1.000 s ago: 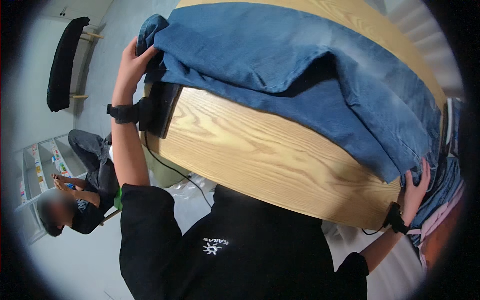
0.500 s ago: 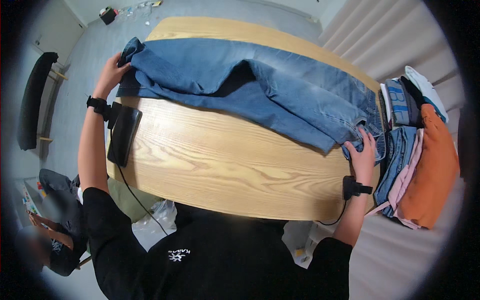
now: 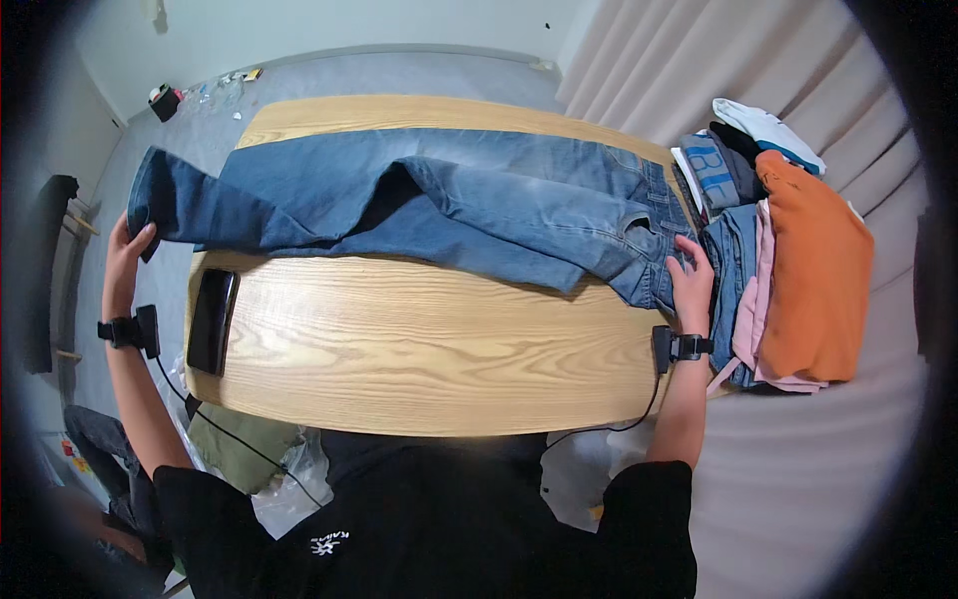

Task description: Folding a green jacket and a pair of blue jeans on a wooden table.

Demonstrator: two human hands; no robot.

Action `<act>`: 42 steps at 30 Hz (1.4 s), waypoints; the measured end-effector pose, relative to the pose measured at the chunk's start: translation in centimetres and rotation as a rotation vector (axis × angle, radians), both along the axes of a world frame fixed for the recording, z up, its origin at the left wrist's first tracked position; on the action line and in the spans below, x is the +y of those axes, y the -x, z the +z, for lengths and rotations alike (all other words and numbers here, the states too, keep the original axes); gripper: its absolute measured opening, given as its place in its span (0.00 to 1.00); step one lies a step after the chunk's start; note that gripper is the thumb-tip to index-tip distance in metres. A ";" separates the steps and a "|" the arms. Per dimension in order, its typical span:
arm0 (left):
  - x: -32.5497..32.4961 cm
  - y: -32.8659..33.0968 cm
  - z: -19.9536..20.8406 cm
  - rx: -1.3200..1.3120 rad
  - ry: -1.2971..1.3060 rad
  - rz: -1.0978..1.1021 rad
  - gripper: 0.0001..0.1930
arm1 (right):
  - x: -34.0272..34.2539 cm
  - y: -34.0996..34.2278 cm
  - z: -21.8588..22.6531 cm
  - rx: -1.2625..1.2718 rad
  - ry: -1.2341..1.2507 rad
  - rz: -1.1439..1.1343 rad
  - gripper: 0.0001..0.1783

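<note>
At the near side are the wearer's black shirt [image 3: 449, 529] and, below the bench's near left edge, an olive-green cloth [image 3: 239, 444] beside clear plastic [image 3: 299, 479]. The wood-grained bench [image 3: 419, 339] carries a black phone [image 3: 212, 321] near its left edge. Each wrist wears a black strap with a cable.

Beyond the phone, a pair of blue jeans [image 3: 499, 210] lies lengthwise across the bench, legs to the left and waistband to the right, a raised fold along the nearer leg. The left hand [image 3: 128, 245] pinches that leg's hem, thumb against fingers, and holds it out past the bench's left edge. The right hand [image 3: 691, 285] is at the waistband's near corner, half open with thumb and fingers apart; whether it grips any cloth, I cannot tell.

Just beside the bench's right end is a clothes pile [image 3: 813, 270], with an orange garment outermost. Farther right hangs a pale curtain [image 3: 689, 60]; far left, a dark bin [image 3: 165, 103] stands on the grey floor.
</note>
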State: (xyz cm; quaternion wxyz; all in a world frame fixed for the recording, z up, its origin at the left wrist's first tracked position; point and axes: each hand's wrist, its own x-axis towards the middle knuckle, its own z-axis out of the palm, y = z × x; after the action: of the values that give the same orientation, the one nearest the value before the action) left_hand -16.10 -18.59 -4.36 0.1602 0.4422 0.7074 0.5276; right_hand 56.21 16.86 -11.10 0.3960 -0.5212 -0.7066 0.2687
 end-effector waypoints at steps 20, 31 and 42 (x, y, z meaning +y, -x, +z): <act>-8.6 5.4 -4.2 -0.167 -0.313 -0.068 0.03 | -1.8 -3.7 -0.2 0.046 -0.195 -0.165 0.33; -13.8 8.8 -8.2 -0.540 -0.486 0.148 0.08 | -5.7 -5.9 -0.6 -0.459 -0.501 -0.356 0.25; -21.2 10.2 -11.9 -0.891 -0.081 0.251 0.06 | -10.8 -7.8 -0.9 -0.761 -0.340 -0.304 0.15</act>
State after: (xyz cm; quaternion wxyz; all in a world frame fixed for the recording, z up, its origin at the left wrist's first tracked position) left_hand -26.31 -39.81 -16.28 0.3661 0.0894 0.5966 0.7085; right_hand 63.96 6.11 -11.96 0.2228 -0.6084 -0.7516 -0.1234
